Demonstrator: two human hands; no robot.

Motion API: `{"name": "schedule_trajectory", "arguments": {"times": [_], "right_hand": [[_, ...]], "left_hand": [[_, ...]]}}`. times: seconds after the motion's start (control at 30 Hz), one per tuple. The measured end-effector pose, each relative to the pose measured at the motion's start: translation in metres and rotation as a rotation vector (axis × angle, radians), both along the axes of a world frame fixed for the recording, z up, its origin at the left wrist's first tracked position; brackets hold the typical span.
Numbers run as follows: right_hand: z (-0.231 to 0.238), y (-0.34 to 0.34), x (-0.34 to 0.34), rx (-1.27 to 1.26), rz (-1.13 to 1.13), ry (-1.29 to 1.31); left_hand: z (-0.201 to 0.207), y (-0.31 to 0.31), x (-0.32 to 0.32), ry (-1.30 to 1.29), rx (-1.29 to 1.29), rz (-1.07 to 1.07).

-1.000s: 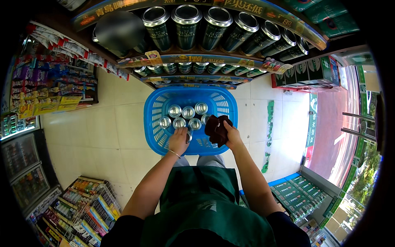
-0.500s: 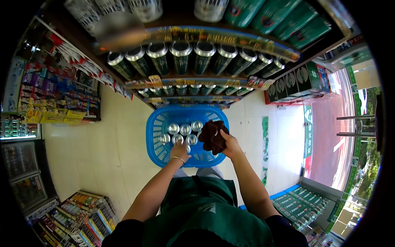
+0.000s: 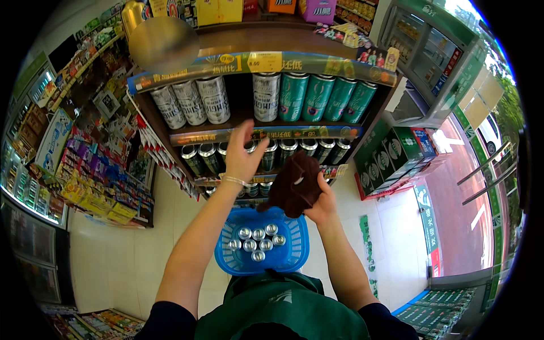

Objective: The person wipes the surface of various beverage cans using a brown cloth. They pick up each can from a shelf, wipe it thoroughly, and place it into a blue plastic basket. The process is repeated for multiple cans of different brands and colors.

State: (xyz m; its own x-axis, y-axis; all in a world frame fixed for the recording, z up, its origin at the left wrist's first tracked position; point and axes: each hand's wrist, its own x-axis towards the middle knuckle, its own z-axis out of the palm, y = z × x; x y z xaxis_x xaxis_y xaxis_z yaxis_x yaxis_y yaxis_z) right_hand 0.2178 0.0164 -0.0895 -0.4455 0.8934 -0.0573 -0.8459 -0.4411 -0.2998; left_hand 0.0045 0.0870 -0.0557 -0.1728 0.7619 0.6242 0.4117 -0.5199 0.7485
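Observation:
My left hand (image 3: 243,158) is raised in front of the shelf with its fingers apart and nothing in it. Behind it, the top shelf holds several silver-white cans (image 3: 213,101), with a gap beside the single silver-white can (image 3: 265,97) and green cans (image 3: 321,99) to its right. A row of dark green cans (image 3: 288,148) fills the shelf below, partly hidden by my hand. A bunched dark brown cloth (image 3: 294,184) is gripped in my right hand (image 3: 324,203). Beneath both hands a blue plastic basket (image 3: 222,259) holds several upright cans (image 3: 250,245).
The wooden shelf unit (image 3: 255,38) rises straight ahead, with boxes on top. Snack racks (image 3: 93,181) stand at the left. Stacked dark green cartons (image 3: 391,156) and a glass-door fridge (image 3: 425,45) are on the right, near the entrance.
My left hand has left the cans in the basket and risen to the shelf. My right hand has lifted slightly with the brown cloth. The view has tilted up, showing the shelf's top.

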Motion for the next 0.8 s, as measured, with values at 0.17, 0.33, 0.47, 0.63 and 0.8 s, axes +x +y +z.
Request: {"name": "schedule_trajectory", "arguments": {"times": [0.17,0.33,0.47,0.63,0.8], "right_hand": [[0.044,0.003,0.000,0.073,-0.025,0.030],[0.042,-0.009,0.012,0.057,-0.055,0.017],[0.030,-0.011,0.019,0.043,-0.077,0.013],[0.032,-0.015,0.016,0.043,-0.075,0.005],[0.032,-0.015,0.010,0.057,-0.055,0.041]], "left_hand": [[0.041,0.095,-0.005,-0.069,0.009,0.033],[0.053,0.116,-0.012,-0.070,-0.239,-0.202],[0.056,0.110,-0.005,-0.075,-0.263,-0.247],[0.046,0.087,-0.002,-0.014,-0.018,-0.137],[0.051,0.041,-0.002,-0.012,0.078,-0.086]]}}
